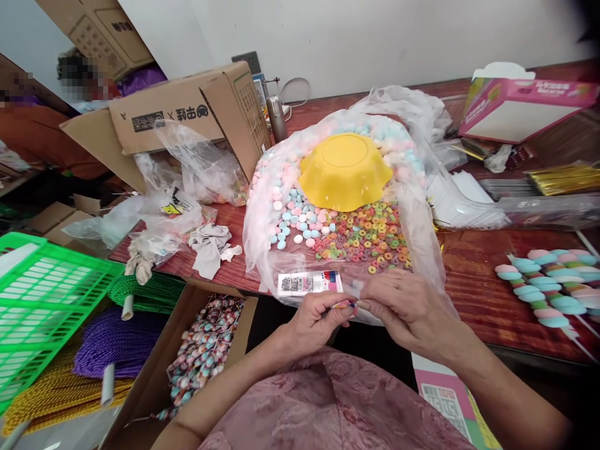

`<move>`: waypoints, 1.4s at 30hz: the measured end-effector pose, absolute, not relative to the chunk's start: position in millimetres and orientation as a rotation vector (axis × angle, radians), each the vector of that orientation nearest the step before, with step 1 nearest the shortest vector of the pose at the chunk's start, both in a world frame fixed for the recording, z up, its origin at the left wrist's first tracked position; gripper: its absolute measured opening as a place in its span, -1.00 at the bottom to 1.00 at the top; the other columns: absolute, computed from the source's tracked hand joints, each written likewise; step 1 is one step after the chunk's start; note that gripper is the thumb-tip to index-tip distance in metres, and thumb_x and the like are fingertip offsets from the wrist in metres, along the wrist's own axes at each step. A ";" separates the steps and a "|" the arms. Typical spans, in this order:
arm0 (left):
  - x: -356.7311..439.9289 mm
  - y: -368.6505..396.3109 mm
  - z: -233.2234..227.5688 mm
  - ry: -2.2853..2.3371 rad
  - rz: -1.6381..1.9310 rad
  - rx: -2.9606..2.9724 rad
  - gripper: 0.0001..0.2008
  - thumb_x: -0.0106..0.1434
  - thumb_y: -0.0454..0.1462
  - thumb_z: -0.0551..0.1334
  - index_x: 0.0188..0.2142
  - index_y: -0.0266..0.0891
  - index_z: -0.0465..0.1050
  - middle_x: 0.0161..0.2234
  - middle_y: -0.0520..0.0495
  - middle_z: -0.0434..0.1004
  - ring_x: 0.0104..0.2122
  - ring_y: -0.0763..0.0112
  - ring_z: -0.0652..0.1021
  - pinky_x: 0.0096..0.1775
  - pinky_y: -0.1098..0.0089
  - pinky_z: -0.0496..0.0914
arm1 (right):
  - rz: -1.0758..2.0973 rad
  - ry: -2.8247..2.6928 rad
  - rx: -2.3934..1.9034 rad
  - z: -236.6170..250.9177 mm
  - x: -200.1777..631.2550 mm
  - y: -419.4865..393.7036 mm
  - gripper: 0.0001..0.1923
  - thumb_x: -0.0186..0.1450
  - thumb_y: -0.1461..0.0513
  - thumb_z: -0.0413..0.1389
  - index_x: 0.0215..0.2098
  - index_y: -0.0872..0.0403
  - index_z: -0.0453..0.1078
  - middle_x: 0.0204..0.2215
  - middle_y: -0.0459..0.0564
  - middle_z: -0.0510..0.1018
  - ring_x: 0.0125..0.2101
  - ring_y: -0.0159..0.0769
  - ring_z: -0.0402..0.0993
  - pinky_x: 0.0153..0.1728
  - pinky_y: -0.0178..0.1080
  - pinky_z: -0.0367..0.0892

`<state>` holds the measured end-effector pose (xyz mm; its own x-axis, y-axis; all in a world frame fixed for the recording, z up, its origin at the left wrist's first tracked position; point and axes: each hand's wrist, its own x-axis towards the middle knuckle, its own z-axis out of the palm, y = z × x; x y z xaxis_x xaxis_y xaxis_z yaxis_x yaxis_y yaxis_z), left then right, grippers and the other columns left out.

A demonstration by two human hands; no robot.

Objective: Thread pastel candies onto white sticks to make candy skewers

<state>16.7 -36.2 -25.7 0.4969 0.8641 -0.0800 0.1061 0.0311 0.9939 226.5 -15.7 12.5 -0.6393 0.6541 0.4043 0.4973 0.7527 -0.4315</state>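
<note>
close together at the bench [473,281] edge, left hand [315,320] and right hand [407,307] each pinch a small labelled packet [310,283] in a tight grip, just before the candy bag [290,206] and yellow bowl [344,170].

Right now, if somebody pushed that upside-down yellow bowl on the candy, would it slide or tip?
The yellow bowl looks like thin plastic, so it is probably light and easy to shove. It rests rim-down on loose round candies inside a clear bag, so it would likely skate or rock. Its wide wavy rim probably keeps it from flipping.
</note>
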 end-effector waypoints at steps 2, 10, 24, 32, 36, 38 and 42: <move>21.9 -40.3 -31.3 0.947 0.775 1.401 -0.54 0.37 0.02 0.11 -0.39 -0.33 0.48 -0.48 -0.01 0.39 -0.47 0.50 0.38 -0.36 0.46 0.31 | 0.293 -2.405 -0.898 8.4 215.2 -15.9 -0.75 0.42 0.31 -0.08 -0.39 0.08 0.34 -0.49 -0.03 0.45 -0.45 -0.29 0.31 -0.36 -0.21 0.14; 19.4 -39.6 -35.5 0.925 0.946 0.996 -0.32 0.32 0.16 0.11 0.27 -0.16 0.22 -0.33 -0.04 0.50 -0.55 0.54 0.44 -0.46 0.48 0.29 | 0.770 -1.784 -1.091 -22.4 208.2 -25.8 -0.57 0.42 0.21 0.02 0.24 -0.03 0.18 -0.17 0.00 0.49 -0.30 -0.33 0.42 -0.25 -0.25 0.37; 12.5 -44.6 -33.9 0.918 0.738 1.046 -0.50 0.19 0.07 0.32 -0.08 -0.27 0.49 -0.37 -0.03 0.46 -0.42 0.50 0.42 -0.37 0.49 0.29 | 0.725 -1.747 -1.007 -20.8 196.9 -23.9 -0.85 0.30 0.22 0.19 -0.43 0.05 0.39 -0.53 -0.10 0.50 -0.51 -0.37 0.40 -0.45 -0.31 0.30; 11.4 -44.6 -44.1 0.946 0.726 0.931 -0.49 0.27 0.16 0.16 -0.17 -0.27 0.40 -0.45 -0.02 0.44 -0.55 0.55 0.36 -0.51 0.51 0.19 | 0.973 -1.571 -1.073 -31.3 195.0 -31.6 -0.91 0.26 0.19 0.24 -0.34 0.05 0.50 -0.48 -0.09 0.51 -0.50 -0.38 0.41 -0.47 -0.33 0.33; 16.0 -44.8 -36.2 1.020 0.673 1.242 -0.52 0.38 0.11 0.03 -0.27 -0.27 0.37 -0.48 0.02 0.35 -0.51 0.53 0.32 -0.44 0.48 0.22 | 0.885 -1.568 -1.045 -34.3 179.3 -41.1 -0.76 0.33 0.25 0.11 -0.52 0.07 0.37 -0.57 -0.12 0.40 -0.52 -0.39 0.35 -0.47 -0.33 0.28; 16.7 -43.4 -31.1 1.046 0.666 1.392 -0.53 0.41 0.08 -0.02 -0.30 -0.26 0.36 -0.46 0.02 0.33 -0.46 0.49 0.35 -0.37 0.44 0.26 | 0.800 -1.547 -1.035 -35.9 174.0 -41.5 -0.79 0.34 0.26 0.08 -0.47 0.06 0.39 -0.55 -0.10 0.40 -0.51 -0.37 0.33 -0.48 -0.31 0.26; 14.5 -35.6 -22.3 1.098 0.646 1.554 -0.57 0.42 0.04 -0.01 -0.33 -0.24 0.35 -0.42 0.01 0.35 -0.39 0.43 0.38 -0.30 0.41 0.30 | 0.837 -1.404 -1.015 -43.3 165.9 -37.9 -0.86 0.31 0.24 0.11 -0.41 0.05 0.44 -0.48 -0.07 0.43 -0.43 -0.33 0.38 -0.43 -0.28 0.33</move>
